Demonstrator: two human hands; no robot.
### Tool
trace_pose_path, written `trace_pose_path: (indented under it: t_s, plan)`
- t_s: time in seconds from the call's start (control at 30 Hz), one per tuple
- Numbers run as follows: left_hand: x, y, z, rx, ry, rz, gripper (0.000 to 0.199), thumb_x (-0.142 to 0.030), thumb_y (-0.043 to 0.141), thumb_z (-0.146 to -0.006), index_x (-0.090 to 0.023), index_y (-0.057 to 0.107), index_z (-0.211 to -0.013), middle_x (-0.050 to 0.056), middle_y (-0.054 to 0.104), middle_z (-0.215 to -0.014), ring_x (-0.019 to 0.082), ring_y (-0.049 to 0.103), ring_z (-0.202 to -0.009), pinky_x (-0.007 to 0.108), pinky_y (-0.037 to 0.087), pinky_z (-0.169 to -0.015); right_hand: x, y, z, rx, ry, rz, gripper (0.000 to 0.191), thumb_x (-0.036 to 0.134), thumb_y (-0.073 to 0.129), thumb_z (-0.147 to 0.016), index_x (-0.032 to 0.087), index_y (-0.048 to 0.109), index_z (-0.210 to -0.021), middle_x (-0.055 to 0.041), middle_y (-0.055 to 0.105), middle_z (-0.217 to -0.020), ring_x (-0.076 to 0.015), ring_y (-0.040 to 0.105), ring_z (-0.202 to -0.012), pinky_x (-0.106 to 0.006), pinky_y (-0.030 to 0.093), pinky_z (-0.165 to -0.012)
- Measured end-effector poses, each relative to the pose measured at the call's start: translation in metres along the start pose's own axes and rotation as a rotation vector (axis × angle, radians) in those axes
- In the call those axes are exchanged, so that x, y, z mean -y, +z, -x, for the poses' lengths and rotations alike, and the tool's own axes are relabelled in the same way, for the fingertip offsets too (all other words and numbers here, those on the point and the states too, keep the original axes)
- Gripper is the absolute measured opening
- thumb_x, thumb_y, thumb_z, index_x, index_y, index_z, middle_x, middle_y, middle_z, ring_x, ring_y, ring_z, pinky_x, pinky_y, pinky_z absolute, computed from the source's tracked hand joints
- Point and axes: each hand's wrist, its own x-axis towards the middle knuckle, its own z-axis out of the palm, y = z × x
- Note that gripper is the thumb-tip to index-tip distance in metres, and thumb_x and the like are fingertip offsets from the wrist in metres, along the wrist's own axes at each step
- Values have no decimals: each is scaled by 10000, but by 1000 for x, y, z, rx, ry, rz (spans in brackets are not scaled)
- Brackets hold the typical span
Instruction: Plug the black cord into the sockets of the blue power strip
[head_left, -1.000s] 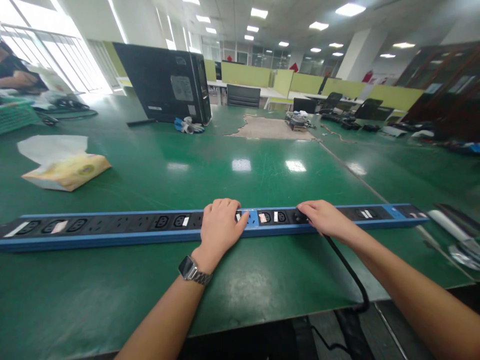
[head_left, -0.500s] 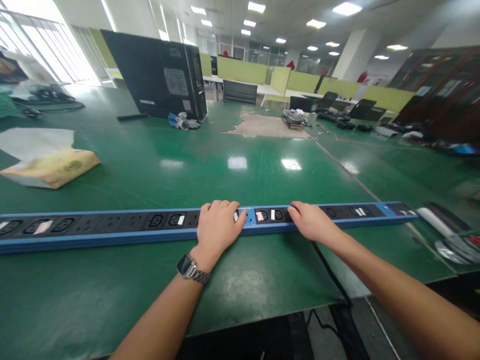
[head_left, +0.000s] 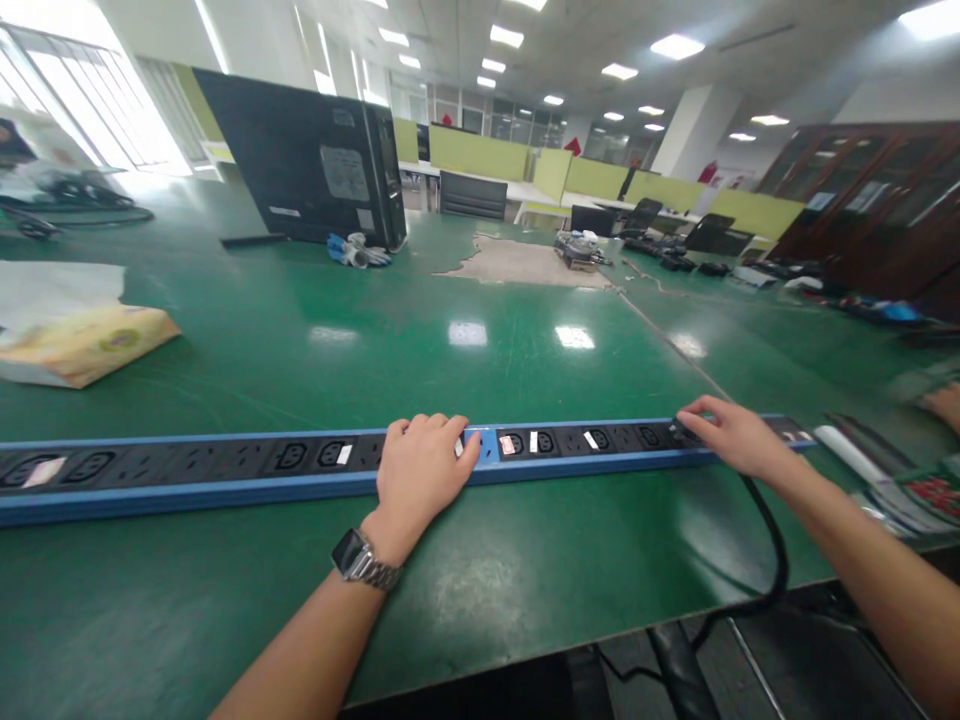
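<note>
Saw first a wide green counter (head_left: pixel 405 360), with a worn pale patch (head_left: pixel 517 262) in its far part. Noticed on it, at the far left, a big black computer case (head_left: pixel 300 170). Found along the near side a long blue and black power strip (head_left: pixel 570 441), lying under both hands, with many sockets on top. Saw behind its left part, apart from it, a yellow tissue pack (head_left: pixel 112 345). Found the left hand (head_left: pixel 424 470) laid over the strip, fingers bent toward the far edge, thumb apart; could not tell the firmness of its grip. Saw the right hand (head_left: pixel 727 438) near the strip's right end, with a narrow grip. Noticed blue and gray gloves (head_left: pixel 358 250) beside the case. Followed a black cord (head_left: pixel 778 545) from below the right hand to the near edge. Saw a watch (head_left: pixel 365 560) on the left wrist. Found last, pinched in the right grip, a small dark plug (head_left: pixel 680 432), right at the sockets; could not tell it as in or out.
</note>
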Motion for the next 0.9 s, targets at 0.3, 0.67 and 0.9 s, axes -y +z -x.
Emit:
trace_pose_path:
  t_s: [0.3,0.67,0.9]
  plan:
    - [0,-2,0,16,-11,0,401,-460,346,-932,-254,679,-1014,51,716,-941,260,613,-934,414,351,-845,20,16,16,-26,1,193,341,469,370,-901,223,600,-961,-77,693,-781,-228,646,-716,-295,409,-630]
    - [-1,-2,-1,23,-7,-20,423,-450,327,-934,-247,682,-1046,64,717,-960,272,620,-949,424,359,-841,-76,-27,-12,-81,269,126,393,537,506,-765,182,628,-878,-85,667,-735,-230,600,-672,-310,421,-615]
    - [-1,-5,-2,49,-5,-27,430,-449,321,-937,-247,677,-1067,62,715,-990,263,614,-959,423,369,-853,-98,-22,-17,11,257,103,318,486,515,-766,206,646,-844,-85,681,-797,-231,599,-733,-310,411,-650]
